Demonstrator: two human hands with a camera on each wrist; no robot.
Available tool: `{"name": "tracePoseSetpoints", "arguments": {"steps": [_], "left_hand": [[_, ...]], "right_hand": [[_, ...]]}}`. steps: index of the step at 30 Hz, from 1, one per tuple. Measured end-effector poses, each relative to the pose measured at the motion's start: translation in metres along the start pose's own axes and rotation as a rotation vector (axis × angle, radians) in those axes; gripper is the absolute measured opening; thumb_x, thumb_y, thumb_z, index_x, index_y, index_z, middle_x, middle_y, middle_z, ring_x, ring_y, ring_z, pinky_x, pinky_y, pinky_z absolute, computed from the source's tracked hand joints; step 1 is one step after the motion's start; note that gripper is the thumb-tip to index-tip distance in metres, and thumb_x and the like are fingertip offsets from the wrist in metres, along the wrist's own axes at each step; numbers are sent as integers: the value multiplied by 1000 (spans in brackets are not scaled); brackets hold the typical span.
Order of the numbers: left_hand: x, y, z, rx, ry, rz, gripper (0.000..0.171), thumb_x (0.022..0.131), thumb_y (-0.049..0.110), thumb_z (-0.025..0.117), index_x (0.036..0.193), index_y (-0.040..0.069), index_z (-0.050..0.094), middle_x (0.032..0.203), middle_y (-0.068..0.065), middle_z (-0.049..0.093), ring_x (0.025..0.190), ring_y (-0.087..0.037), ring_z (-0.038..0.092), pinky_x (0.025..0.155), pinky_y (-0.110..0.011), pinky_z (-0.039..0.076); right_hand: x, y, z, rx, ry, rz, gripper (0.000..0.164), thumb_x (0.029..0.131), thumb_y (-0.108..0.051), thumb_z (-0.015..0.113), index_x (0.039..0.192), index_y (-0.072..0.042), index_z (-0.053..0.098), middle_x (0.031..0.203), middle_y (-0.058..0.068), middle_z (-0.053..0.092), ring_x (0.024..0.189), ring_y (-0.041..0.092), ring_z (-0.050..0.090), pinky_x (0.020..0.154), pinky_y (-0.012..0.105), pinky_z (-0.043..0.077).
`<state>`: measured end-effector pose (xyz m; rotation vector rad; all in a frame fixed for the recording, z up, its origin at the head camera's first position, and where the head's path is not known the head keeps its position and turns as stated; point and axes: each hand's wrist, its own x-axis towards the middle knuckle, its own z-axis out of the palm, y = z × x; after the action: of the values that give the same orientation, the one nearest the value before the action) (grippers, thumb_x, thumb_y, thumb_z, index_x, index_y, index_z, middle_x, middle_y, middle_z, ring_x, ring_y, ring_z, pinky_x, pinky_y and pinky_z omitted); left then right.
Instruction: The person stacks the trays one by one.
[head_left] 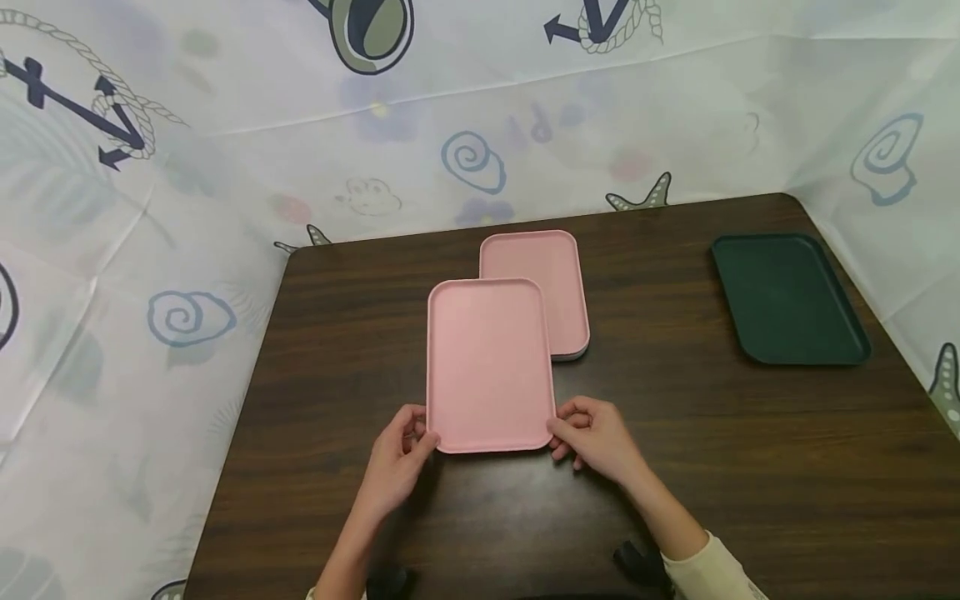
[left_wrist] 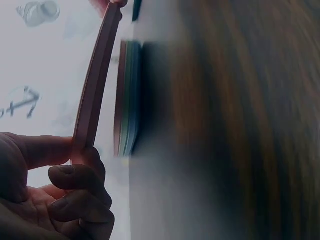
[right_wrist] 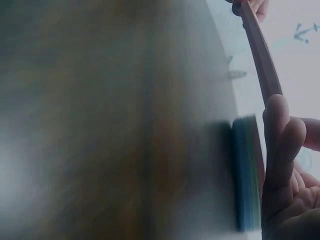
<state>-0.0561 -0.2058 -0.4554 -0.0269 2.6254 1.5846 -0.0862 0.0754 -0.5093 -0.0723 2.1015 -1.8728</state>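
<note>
Between my two hands is a pink rectangular tray with a raised rim. My left hand pinches its near left corner, thumb on top and fingers beneath. At the near right corner, my right hand pinches it the same way. Both wrist views show the tray edge-on, lifted off the table. Behind it, partly covered in the head view, lies a stack of trays with a pink tray on top. Green and blue edges show under the pink one in the stack, seen also as a stack in the right wrist view.
A dark green tray lies by the right edge of the dark wooden table. White cloth printed with shells and anchors hangs behind the table and at both sides.
</note>
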Motion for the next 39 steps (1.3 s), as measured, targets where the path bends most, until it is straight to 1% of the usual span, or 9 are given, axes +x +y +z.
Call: {"name": "tracePoseSetpoints", "arguments": {"steps": [2,3,9,10,15,21,25,30,39], "left_hand": [[3,2,7,6,-29,6,22,90,-5,64,111,-4,60,80,-12,55,54,-10,42,50,-23,34],[6,-1,12,1,-39,7,22,90,-4,65,111,-3,60,80,-11,56,53,-10,41,50,-23,34],[25,-30,37,-3,-64,23,23,89,1,68,111,3,61,79,-6,57,53,-11,42,49,-24,34],[28,-32,39,-1,-67,28,23,90,3,68,111,4,61,79,-5,57,54,-11,43,50,-24,34],[39,-32,46,-13,-87,46,22,91,7,67,111,6,61,79,-5,58,55,-14,46,49,-25,37],[51,-30,52,-15,-87,36,21,91,7,66,111,4,61,76,-6,59,53,-14,49,48,-26,39],[57,-31,55,-8,-68,33,22,92,7,65,113,3,62,76,-6,59,53,-14,48,49,-26,39],[64,-31,58,15,-16,39,24,91,7,65,114,4,64,76,-5,59,52,-14,46,49,-27,39],[81,-24,61,142,80,95,31,91,13,65,120,4,67,83,-4,61,52,-13,46,50,-28,38]], "right_hand": [[-6,6,-8,7,19,9,21,91,-11,70,97,7,62,74,16,70,62,29,69,42,31,49],[-8,8,-12,12,28,11,21,91,-11,69,97,8,62,74,16,70,62,29,69,42,32,49],[-14,14,-31,36,75,34,24,91,-10,70,100,10,62,76,18,70,63,27,70,44,30,50],[-13,14,-34,37,79,34,25,91,-11,70,101,10,62,76,19,70,63,27,70,44,31,50],[-9,11,-45,35,94,38,28,91,-13,70,102,11,62,79,20,71,64,26,70,46,30,51],[-3,12,-50,31,113,53,29,91,-15,70,103,11,62,80,18,71,66,23,71,48,30,52],[3,14,-51,36,130,50,29,92,-15,70,104,10,62,79,16,71,65,22,71,48,29,52],[13,12,-52,37,136,30,31,92,-17,70,106,11,62,80,17,71,66,22,71,48,29,52],[34,8,-57,53,165,3,32,93,-15,69,108,13,62,79,16,72,65,18,71,50,28,53]]}}
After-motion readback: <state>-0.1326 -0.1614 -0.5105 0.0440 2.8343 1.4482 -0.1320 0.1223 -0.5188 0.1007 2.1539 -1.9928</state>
